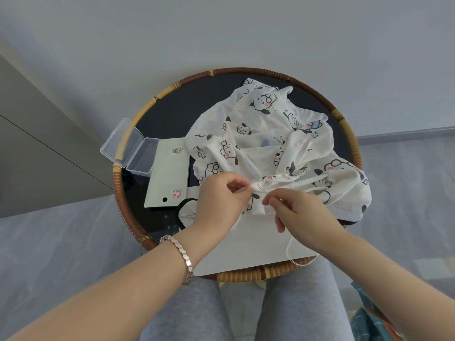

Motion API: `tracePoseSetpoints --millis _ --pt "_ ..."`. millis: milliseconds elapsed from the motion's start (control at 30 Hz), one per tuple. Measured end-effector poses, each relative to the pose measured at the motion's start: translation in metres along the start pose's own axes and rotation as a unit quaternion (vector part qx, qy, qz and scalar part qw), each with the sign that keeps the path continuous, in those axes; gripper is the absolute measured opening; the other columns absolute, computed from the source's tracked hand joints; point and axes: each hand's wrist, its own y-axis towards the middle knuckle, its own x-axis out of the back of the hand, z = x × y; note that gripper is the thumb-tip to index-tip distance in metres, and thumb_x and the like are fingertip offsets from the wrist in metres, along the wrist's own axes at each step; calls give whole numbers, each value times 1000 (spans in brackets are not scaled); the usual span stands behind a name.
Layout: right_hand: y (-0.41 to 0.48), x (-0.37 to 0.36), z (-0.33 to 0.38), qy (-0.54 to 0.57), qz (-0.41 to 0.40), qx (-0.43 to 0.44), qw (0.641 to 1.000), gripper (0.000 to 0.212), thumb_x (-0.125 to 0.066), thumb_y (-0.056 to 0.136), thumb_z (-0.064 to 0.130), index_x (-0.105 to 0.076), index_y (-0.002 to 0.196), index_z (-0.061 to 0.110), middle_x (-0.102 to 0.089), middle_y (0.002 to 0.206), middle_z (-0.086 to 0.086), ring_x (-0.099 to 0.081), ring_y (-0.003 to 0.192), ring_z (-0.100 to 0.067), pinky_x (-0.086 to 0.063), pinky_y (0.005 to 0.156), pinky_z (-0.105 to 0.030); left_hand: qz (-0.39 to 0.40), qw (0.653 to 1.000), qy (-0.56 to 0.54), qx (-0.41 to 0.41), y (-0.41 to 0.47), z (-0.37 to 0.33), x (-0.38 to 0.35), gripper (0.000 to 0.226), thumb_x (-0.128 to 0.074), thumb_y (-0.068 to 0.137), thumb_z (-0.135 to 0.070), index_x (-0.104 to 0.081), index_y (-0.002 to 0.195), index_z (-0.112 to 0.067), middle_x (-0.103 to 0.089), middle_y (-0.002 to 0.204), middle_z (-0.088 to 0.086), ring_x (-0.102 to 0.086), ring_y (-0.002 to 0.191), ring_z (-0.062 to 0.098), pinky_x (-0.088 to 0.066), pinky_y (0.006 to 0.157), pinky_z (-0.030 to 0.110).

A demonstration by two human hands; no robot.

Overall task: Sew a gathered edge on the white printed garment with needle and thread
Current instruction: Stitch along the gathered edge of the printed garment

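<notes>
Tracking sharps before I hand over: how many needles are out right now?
1. The needle is pinched by the right hand at the gathered edge of the garment, which the left hand pinches. Others may lie hidden under the garment.

Round rattan-rimmed table (246, 70), printed garment (258, 134), clear box (130, 146) (lid open), pale card (170, 173), white sheet (246, 247)

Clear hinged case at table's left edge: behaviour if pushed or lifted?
The clear case looks thin-walled with nothing showing inside, so probably light and quick to skid. It lies open with one half over the woven rim, so an outward push might tip it off. Lifted by one half, the other would likely swing.
</notes>
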Motion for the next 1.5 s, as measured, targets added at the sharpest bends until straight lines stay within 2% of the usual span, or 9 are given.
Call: tracePoseSetpoints --millis 100,467,667,833,1033,1200,1267,1400,1500 --pt "1 -1 1 -5 1 -8 1000 25 -38 96 22 -58 89 34 -60 53 6 -47 42 1 -44 57 -26 4 1000 -10 -6 -2 -3 0 9 -72 77 -11 -68 74 -18 -63 63 -10 -57 57 -6 -42 54 4" --pt "2 -2 5 21 8 -16 1000 26 -37 96 20 -62 92 27 -60 53 5 -45 39 -2 -35 46 -13 10 1000 -4 -24 -7 -6 1 14 -70 79 -11 -65 73 -23 -60 63 -15 -57 60 -9 -43 55 4" --pt "3 -6 9 20 -11 -24 999 26 -37 95 20 -61 89 27 -61 54 4 -47 42 0 -34 49 -20 22 999 5 -38 -10 -5 -1 12 -71 78 -12 -68 74 -23 -62 63 -15 -59 63 -5 -46 59 7" --pt "3 -14 12 20 -45 -22 999 26 -37 95 19 -61 86 27 -64 57 1 -49 50 -7 -40 54 -25 37 998 -38 -19 -11 -6 2 4 -72 77 -9 -72 77 -13 -62 56 -12 -57 51 -6 -40 52 4" --pt "1 -24 13 27 -90 -9 996 26 -39 95 20 -62 85 25 -63 56 0 -51 51 -10 -45 57 -32 62 994 -84 -15 -12 -3 9 25 -72 77 -6 -68 68 -29 -66 57 -18 -61 57 -3 -48 59 10" --pt "2 -29 21 120 -101 -30 987 26 -39 96 19 -64 88 23 -61 55 2 -48 44 -1 -34 50 -23 -26 996 -82 -5 -17 -1 -2 5 -69 82 -19 -66 85 -21 -66 73 -9 -62 69 1 -48 63 10" --pt "1 -29 22 140 -101 -24 985 26 -39 97 21 -65 95 21 -64 58 2 -48 46 -1 -36 51 -23 -45 995 -84 3 -17 -2 -6 10 -69 82 -21 -70 91 -16 -68 77 -5 -63 72 6 -51 67 16" --pt "0 -27 21 173 -90 -16 981 24 -42 96 20 -65 99 29 -62 63 6 -48 52 0 -38 51 -17 -68 995 -72 -16 -13 -3 -7 4 -68 81 -14 -72 82 -15 -67 72 -1 -62 68 10 -51 66 23" --pt "-2 -21 21 196 -68 -14 978 38 -43 94 13 -62 91 46 -55 56 9 -47 50 -1 -40 52 -14 -82 994 -30 -60 -10 -3 -7 5 -67 79 -10 -70 78 -14 -65 73 0 -59 67 10 -49 64 22"
